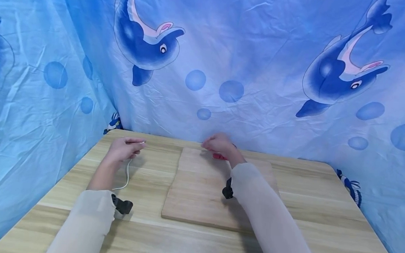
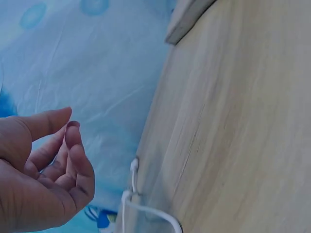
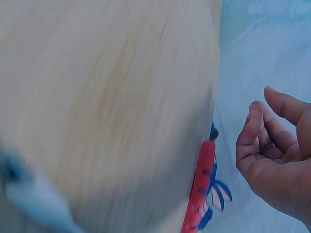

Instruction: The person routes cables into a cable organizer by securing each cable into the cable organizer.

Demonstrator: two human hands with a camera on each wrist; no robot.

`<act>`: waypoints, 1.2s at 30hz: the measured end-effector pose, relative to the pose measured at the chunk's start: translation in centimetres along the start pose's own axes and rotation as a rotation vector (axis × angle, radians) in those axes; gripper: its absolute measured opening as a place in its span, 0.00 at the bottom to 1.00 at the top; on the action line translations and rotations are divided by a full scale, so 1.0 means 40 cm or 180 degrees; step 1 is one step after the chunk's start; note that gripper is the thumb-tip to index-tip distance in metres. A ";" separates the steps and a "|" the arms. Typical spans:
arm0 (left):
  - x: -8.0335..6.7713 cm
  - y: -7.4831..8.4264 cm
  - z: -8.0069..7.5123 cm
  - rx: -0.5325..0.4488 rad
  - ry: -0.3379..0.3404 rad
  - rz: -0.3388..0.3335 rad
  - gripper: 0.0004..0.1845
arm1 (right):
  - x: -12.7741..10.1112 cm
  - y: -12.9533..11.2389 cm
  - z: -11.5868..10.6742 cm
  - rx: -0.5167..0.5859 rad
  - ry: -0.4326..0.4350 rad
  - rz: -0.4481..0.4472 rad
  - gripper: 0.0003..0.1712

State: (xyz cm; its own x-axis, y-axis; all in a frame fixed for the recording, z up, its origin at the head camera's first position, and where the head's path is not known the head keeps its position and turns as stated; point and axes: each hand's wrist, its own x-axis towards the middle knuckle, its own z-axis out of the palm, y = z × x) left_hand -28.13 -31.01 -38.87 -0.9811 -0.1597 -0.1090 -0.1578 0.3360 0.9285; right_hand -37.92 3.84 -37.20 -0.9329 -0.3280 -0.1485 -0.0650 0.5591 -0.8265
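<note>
My left hand (image 1: 125, 149) hovers over the left part of the table, thumb and loosely bent fingers close together. The left wrist view shows nothing between its fingertips. Below and beside it runs a white cable (image 1: 127, 174), whose end (image 2: 134, 165) lies near the table's far edge. Above the far side of a pale wooden board (image 1: 192, 194) is my right hand (image 1: 220, 143). Its fingers are loosely bent, and the thumb stands apart from them with nothing held. Near its wrist lies a red strip-like thing (image 1: 219, 156) with dark marks (image 3: 200, 189); its kind is unclear.
The board lies on a wood-grain table (image 1: 146, 237). A blue curtain with dolphins (image 1: 212, 59) hangs behind and beside the table. Black wrist cameras (image 1: 126, 207) sit on both sleeves. A blurred whitish thing (image 3: 39, 199) crosses the right wrist view's lower left.
</note>
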 end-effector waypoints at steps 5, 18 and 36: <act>0.001 -0.029 -0.030 -0.0157 0.0218 -0.0090 0.28 | 0.017 -0.020 0.051 0.0256 -0.0082 -0.0078 0.10; -0.019 -0.055 -0.045 0.0103 0.0194 -0.0223 0.24 | 0.052 -0.080 0.166 0.0602 -0.0247 -0.0264 0.13; -0.042 -0.073 -0.084 0.0638 0.0052 -0.0331 0.26 | 0.072 -0.115 0.296 0.0610 -0.0312 -0.0422 0.09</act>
State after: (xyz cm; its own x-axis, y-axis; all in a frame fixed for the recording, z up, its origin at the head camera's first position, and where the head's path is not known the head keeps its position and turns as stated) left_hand -25.63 -34.83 -40.19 -0.9567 -0.2176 -0.1932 -0.2787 0.4944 0.8234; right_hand -36.10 -8.70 -40.25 -0.8813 -0.4664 -0.0763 -0.1073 0.3548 -0.9288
